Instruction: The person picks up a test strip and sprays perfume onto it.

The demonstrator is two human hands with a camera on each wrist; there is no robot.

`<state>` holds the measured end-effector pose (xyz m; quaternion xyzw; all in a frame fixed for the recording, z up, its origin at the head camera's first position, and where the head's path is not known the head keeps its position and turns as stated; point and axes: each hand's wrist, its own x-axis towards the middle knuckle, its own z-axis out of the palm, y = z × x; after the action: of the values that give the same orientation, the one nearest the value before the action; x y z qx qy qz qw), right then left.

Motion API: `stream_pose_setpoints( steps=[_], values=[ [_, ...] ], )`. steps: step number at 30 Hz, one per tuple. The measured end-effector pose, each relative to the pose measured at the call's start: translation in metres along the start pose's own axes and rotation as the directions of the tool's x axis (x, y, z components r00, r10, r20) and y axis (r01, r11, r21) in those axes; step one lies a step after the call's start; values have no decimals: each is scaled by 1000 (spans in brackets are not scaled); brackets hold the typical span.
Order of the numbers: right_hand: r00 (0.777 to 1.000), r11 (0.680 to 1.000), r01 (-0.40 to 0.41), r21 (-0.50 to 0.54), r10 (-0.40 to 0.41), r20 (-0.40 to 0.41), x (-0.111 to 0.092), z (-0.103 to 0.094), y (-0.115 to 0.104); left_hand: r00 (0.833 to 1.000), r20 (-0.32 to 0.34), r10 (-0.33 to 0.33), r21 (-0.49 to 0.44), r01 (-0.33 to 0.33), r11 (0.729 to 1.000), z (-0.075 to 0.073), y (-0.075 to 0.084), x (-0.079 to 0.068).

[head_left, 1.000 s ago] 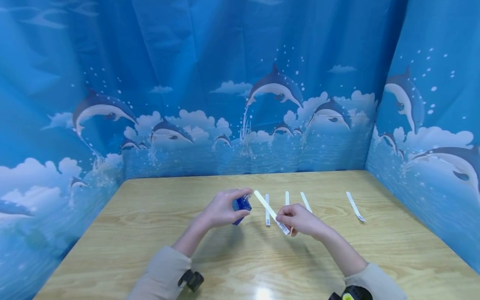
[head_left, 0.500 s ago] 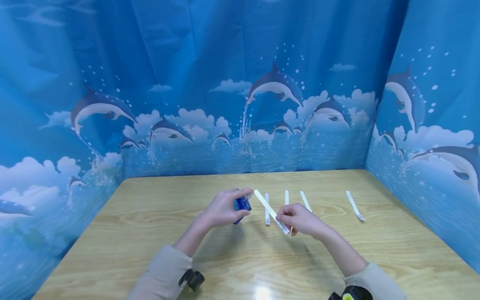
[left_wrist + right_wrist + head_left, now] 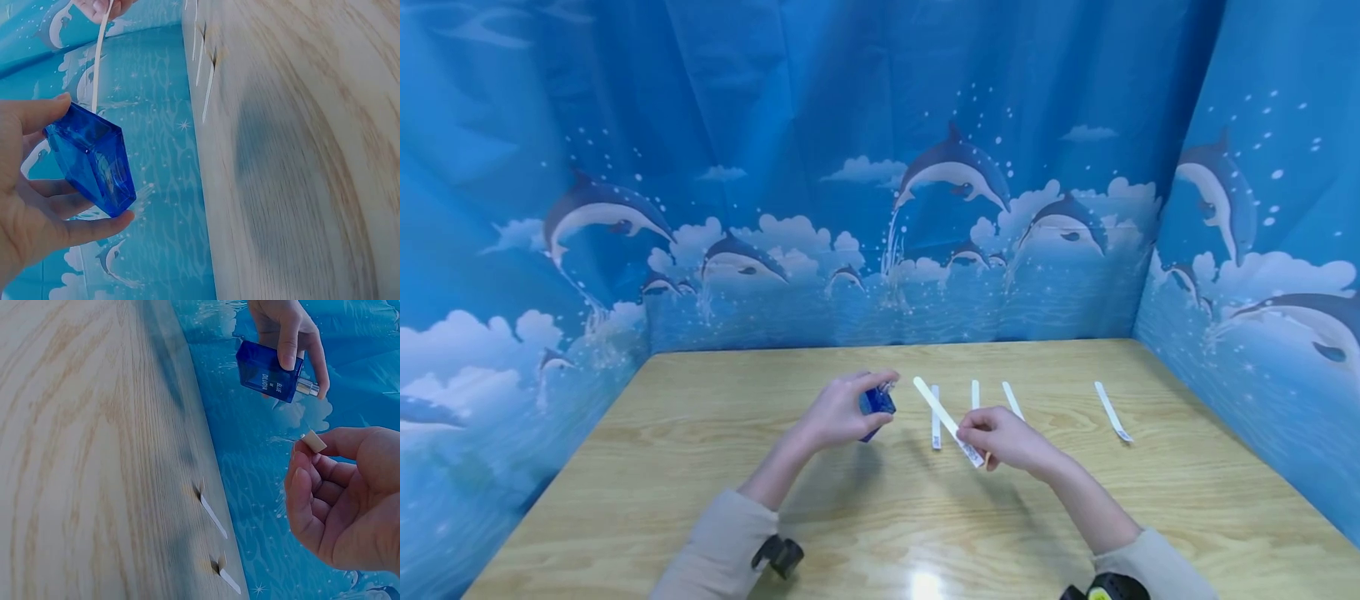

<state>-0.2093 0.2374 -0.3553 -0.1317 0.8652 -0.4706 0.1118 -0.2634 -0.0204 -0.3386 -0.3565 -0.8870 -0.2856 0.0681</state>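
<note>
My left hand (image 3: 835, 410) holds a blue glass perfume bottle (image 3: 878, 402) above the table. The right wrist view shows its index finger on the silver spray top (image 3: 306, 387) and its thumb against the bottle's printed face. Between thumb and fingertips, my right hand (image 3: 1006, 438) pinches a white paper test strip (image 3: 937, 407) by its labelled end. The strip slants up toward the spray top, with a small gap between them. In the left wrist view the strip (image 3: 98, 59) passes behind the bottle, so its tip is hidden there.
Several similar strips lie on the wooden table (image 3: 715, 433). One strip (image 3: 936, 427) is just beyond the held one, and another strip (image 3: 1112, 412) lies apart at the right. A blue dolphin-print curtain (image 3: 820, 292) stands behind the table and along its sides.
My left hand has shifted slightly left and up with the perfume bottle, widening the gap to the strip. The right hand keeps its pinch and has hardly moved.
</note>
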Motion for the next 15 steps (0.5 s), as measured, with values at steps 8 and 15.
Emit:
stream_pose_setpoints(
  steps=[8,15],
  values=[
    [1000,1000,-3,15,3,2,1,-1,2,999,-17,-37,-17,37,999,-4,-3,-1],
    [1000,999,9,36,-9,7,1,-1,-2,999,-20,-31,-13,31,999,-4,-5,-1]
  ],
)
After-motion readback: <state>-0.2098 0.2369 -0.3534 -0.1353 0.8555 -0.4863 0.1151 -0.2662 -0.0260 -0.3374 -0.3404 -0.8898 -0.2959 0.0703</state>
